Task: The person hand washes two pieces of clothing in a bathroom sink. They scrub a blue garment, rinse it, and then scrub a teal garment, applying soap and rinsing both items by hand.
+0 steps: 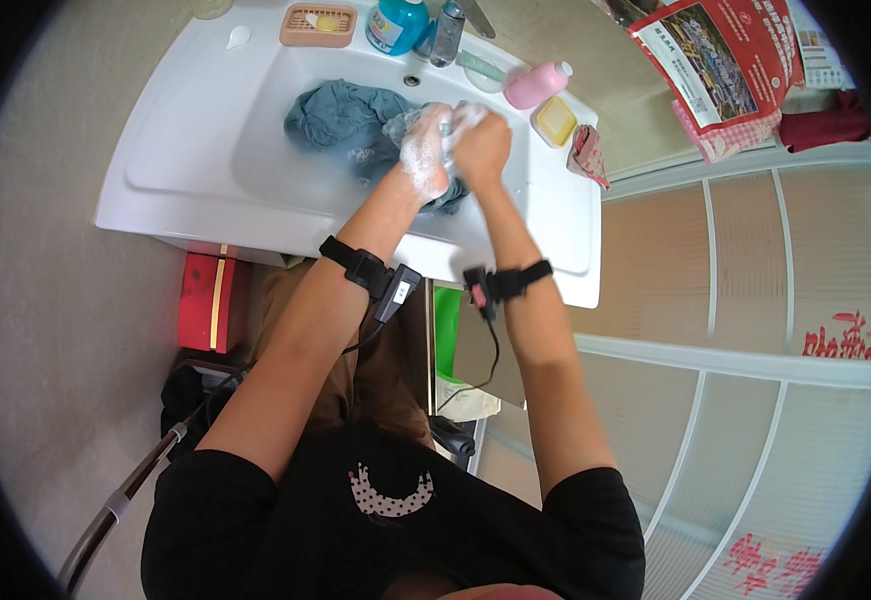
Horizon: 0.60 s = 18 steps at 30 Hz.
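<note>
A wet blue-grey cloth garment (345, 112) lies bunched in the white washbasin (270, 161), partly in cloudy, sudsy water. Thick foam coats my left hand (426, 146), which grips a soapy fold of the cloth over the right part of the bowl. Close against it, my right hand (483, 146) is closed in a fist on the same cloth, with foam along its inner side. Part of the garment hangs below both hands towards the water. What the fingers do inside the folds is hidden.
Along the basin's back rim stand a soap dish (318, 25), a blue liquid bottle (396, 28), the faucet (447, 34) and a pink bottle (537, 85). Further right are a yellow-lidded container (555, 121) and a folded patterned cloth (588, 154). A sliding partition (653, 255) borders the right side.
</note>
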{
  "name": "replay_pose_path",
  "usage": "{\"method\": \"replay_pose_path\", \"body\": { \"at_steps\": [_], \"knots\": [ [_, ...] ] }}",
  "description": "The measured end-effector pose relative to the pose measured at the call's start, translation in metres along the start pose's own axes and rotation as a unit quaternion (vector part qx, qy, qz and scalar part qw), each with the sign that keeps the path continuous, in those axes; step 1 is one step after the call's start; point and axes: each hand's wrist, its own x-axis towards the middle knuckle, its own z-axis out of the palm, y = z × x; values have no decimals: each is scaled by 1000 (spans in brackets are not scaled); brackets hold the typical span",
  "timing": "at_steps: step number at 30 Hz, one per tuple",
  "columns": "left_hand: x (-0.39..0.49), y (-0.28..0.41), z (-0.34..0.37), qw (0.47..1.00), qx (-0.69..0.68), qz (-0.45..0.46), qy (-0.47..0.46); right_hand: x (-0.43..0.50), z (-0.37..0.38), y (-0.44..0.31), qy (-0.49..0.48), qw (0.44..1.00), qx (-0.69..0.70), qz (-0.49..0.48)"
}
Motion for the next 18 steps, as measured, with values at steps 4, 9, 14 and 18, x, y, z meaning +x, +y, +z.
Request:
{"method": "replay_pose_path", "body": {
  "at_steps": [4, 9, 14, 18],
  "knots": [
    [-5, -9, 6, 996, 52, 69, 36, 3, -7, -7, 8, 999, -12, -40],
    [-23, 12, 20, 848, 494, 194, -14, -15, -9, -6, -25, 997, -18, -72],
    [-17, 10, 48, 988, 82, 41, 126, 24, -13, 39, -24, 994, 59, 84],
    [-16, 19, 49, 993, 22, 54, 99, 4, -20, 55, -227, 897, 318, 208]
  ]
}}
